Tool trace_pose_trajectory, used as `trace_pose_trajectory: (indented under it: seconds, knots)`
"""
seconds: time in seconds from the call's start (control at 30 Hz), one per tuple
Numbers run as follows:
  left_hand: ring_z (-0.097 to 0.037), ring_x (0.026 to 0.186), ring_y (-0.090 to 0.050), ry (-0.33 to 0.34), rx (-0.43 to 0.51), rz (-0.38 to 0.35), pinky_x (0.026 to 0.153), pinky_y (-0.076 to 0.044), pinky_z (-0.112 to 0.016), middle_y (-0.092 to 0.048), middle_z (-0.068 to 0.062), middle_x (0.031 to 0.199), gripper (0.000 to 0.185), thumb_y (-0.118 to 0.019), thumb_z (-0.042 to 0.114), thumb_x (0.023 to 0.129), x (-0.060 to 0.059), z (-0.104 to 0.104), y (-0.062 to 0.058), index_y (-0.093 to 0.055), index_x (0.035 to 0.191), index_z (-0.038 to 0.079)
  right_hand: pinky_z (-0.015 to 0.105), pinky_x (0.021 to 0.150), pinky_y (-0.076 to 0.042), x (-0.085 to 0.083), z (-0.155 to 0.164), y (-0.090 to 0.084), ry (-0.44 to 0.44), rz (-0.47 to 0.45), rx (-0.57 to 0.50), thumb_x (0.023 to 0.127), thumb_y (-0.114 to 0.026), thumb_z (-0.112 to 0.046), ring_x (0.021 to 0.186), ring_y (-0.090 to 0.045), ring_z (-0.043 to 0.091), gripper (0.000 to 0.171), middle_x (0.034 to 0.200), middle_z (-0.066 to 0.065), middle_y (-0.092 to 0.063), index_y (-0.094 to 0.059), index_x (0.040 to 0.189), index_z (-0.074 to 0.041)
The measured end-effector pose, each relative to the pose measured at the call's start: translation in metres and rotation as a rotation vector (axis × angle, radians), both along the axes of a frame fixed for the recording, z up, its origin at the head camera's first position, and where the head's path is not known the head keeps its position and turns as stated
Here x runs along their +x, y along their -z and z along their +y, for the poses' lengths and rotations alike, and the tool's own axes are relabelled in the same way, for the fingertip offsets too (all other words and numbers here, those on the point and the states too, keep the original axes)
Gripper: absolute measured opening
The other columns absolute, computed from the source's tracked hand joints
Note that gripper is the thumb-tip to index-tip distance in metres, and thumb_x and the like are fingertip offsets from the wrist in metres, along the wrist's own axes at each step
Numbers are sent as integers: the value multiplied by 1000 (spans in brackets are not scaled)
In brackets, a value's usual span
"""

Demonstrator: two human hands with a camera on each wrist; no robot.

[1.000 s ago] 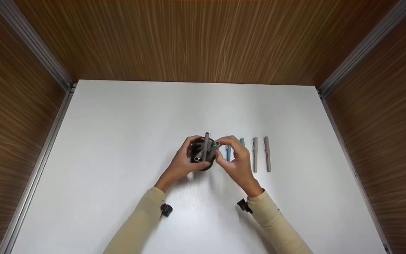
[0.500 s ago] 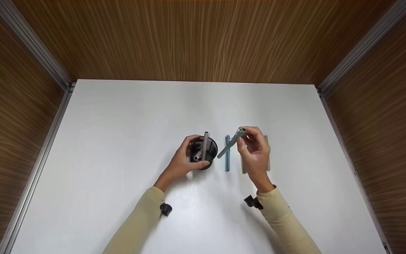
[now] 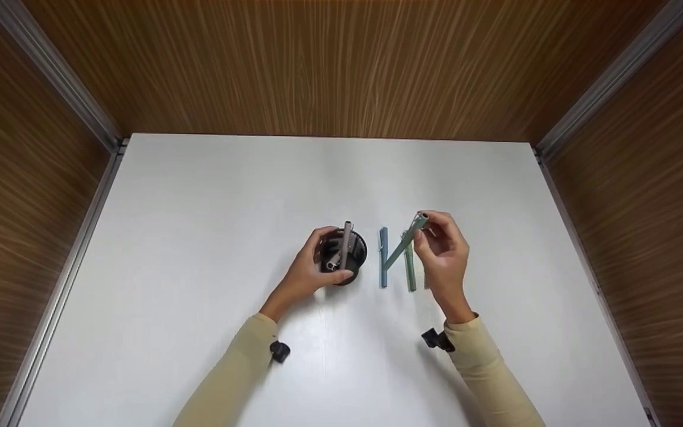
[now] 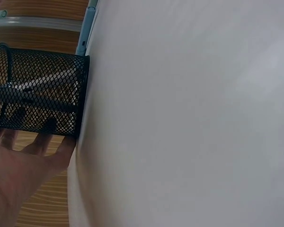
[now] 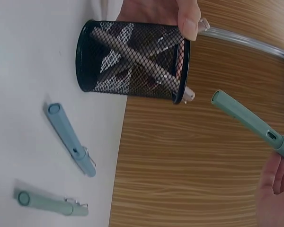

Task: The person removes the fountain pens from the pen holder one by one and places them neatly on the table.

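My left hand [image 3: 303,274] grips a black mesh pen holder [image 3: 358,264], which stands on the table in the head view. Two greyish-pink pens [image 3: 346,244] lean inside it; in the right wrist view they cross behind the mesh. My right hand [image 3: 448,258] pinches a green pen [image 3: 402,244] by its upper end, holding it tilted in the air, apart from the holder. Below it a blue pen [image 3: 383,261] and a lighter green pen [image 3: 411,274] lie on the table. The right hand hides most of what lies beneath it.
The white table [image 3: 217,207] has wood-grain panels [image 3: 341,71] behind it and at both sides, with metal rails [image 3: 63,77] at the corners. A sliver of a pale pen [image 3: 427,280] shows beside my right hand.
My right hand has drawn the green pen out of the holder and carried it to the right, over the pens on the table. My left hand has stayed on the holder.
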State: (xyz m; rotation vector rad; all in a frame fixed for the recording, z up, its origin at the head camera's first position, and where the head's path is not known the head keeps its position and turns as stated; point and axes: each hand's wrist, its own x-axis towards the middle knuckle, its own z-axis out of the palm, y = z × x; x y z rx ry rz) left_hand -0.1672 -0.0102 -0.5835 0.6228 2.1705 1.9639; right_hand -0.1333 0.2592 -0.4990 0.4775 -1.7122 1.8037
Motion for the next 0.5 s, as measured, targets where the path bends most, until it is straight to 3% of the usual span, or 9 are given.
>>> trace_pose_trajectory:
  seconds: [0.27,0.5]
  knots:
    - [-27,135,-55,15,-14,-3,115,-44,-50,-58,-8,147,90,-94,28,88,1,-1,0,-44,163,21,28,94,-57,-4,29,5,88,-109,50,99,-64,17,106,-67,21,32,117,14,-68,-64,131,16]
    - [-28,133,-57,7,-5,-5,113,-45,-51,-59,-10,145,90,-95,25,87,0,-2,0,-45,162,22,23,84,-57,-13,51,11,166,-223,62,98,-64,17,102,-67,23,36,114,21,-66,-64,134,16]
